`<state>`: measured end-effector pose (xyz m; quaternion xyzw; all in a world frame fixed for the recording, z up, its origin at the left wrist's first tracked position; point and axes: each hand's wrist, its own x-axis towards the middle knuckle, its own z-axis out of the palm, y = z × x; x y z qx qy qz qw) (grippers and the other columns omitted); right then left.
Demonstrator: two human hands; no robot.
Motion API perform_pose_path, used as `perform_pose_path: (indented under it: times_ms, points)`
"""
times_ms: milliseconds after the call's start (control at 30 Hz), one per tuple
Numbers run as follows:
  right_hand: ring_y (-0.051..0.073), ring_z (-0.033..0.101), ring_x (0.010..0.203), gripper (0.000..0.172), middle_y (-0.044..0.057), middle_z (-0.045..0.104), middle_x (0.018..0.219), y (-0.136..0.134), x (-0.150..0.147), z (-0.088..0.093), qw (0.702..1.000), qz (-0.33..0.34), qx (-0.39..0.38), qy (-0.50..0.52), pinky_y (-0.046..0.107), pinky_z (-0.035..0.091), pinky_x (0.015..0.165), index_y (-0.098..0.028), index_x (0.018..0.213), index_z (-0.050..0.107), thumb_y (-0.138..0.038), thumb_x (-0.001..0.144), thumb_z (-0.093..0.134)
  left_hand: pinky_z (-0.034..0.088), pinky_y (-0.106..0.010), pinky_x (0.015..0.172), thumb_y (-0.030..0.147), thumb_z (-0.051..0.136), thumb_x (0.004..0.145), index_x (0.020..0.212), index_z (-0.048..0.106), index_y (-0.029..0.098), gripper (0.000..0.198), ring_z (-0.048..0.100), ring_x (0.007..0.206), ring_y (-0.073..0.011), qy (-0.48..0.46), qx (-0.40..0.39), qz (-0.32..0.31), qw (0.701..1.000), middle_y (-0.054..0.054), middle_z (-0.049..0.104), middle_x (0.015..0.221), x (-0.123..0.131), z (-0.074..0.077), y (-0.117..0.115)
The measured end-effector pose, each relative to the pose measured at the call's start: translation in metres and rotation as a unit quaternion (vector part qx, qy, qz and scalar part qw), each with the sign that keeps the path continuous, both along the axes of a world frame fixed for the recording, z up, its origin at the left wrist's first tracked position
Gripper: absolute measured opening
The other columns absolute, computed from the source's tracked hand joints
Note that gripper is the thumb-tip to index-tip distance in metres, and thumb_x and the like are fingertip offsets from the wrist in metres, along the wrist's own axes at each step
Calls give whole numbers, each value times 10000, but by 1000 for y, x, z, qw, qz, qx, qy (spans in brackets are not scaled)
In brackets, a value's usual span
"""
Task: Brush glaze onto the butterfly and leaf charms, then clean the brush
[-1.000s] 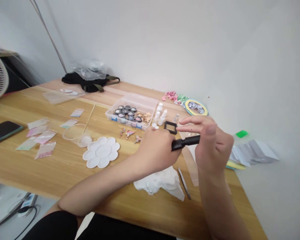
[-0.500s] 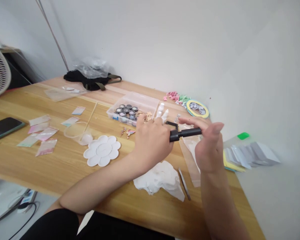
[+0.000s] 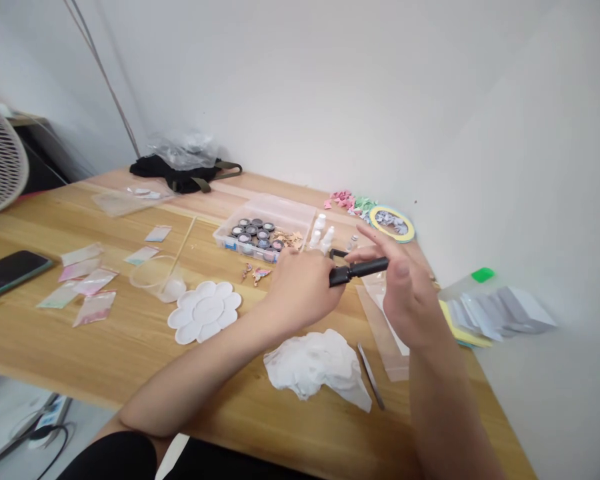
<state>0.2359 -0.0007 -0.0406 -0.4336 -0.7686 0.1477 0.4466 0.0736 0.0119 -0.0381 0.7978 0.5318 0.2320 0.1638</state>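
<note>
My left hand (image 3: 300, 287), fingers curled and mostly hidden from this side, is closed around a black rod (image 3: 365, 268) that looks like a small flashlight. The rod points right, with a narrower neck along it. At its right end is my right hand (image 3: 405, 287), fingers stretched apart; the rod's tip meets or overlaps the thumb side, and I cannot tell if they touch. A black rectangular frame (image 3: 338, 253) shows just behind the left hand. Below lie a crumpled white tissue (image 3: 317, 367) and metal tweezers (image 3: 371, 377). White bottles (image 3: 320, 223) stand beyond.
A clear plastic box (image 3: 290, 210) holds dark round pots and gold pieces. To the left are a white flower palette (image 3: 205, 311), a clear cup (image 3: 153, 273) with a stick, powder sachets (image 3: 95, 307) and a phone (image 3: 15, 270). A yellow tape ring (image 3: 405, 230) lies back right.
Both hands and the black rod have shifted slightly left in the view. My right hand has turned, its fingers spreading more over the rod's end. The view has tilted slightly.
</note>
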Motion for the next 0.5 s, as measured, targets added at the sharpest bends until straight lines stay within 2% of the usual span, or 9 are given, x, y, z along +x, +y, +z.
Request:
perform_pose_path:
  times_ms: [133, 233, 300, 400, 467, 500]
  points:
    - [228, 604, 1213, 751, 120, 640, 1308, -3, -2, 3, 996, 69, -12, 47, 419, 483, 1014, -252, 1504, 353, -717, 915, 326, 476, -393, 713, 447, 479, 856, 639, 598, 172, 370, 628, 674, -234, -90, -92, -49, 990, -52, 614, 614, 3, -5, 2]
    - [231, 567, 1266, 761, 109, 549, 1426, 2, 7, 6, 984, 129, 17, 125, 445, 453, 1069, -328, 1526, 276, -713, 886, 421, 520, -344, 717, 474, 491, 851, 748, 634, 161, 359, 657, 705, -192, -197, -193, -141, 951, -67, 689, 734, 6, -8, 1]
    - [236, 546, 1295, 806, 96, 551, 1424, 9, 17, 11, 973, 185, 0, 138, 452, 444, 1085, -347, 1510, 302, -734, 833, 502, 547, -322, 772, 436, 513, 833, 782, 649, 147, 323, 684, 762, -173, -255, -257, -217, 906, -92, 728, 841, 9, -10, 0]
    - [251, 482, 1370, 947, 122, 509, 1470, 23, 27, 24, 946, 303, -83, 75, 467, 420, 1106, -302, 1501, 332, -763, 723, 616, 546, -329, 824, 379, 563, 788, 729, 680, 139, 273, 680, 770, -174, -321, -363, -339, 806, -94, 732, 827, 13, -12, -4]
    - [249, 443, 1406, 1016, 156, 468, 1508, 32, 26, 36, 907, 401, -133, -1, 480, 369, 1138, -250, 1512, 313, -742, 696, 663, 530, -340, 839, 342, 585, 765, 700, 709, 144, 243, 661, 762, -179, -354, -428, -399, 729, -82, 720, 787, 16, -14, -7]
    - [244, 426, 1420, 1027, 165, 469, 1510, 36, 23, 42, 883, 441, -160, -30, 479, 351, 1147, -231, 1511, 314, -731, 690, 677, 522, -344, 847, 330, 596, 753, 692, 724, 150, 229, 654, 769, -184, -361, -451, -418, 701, -77, 713, 777, 17, -14, -8]
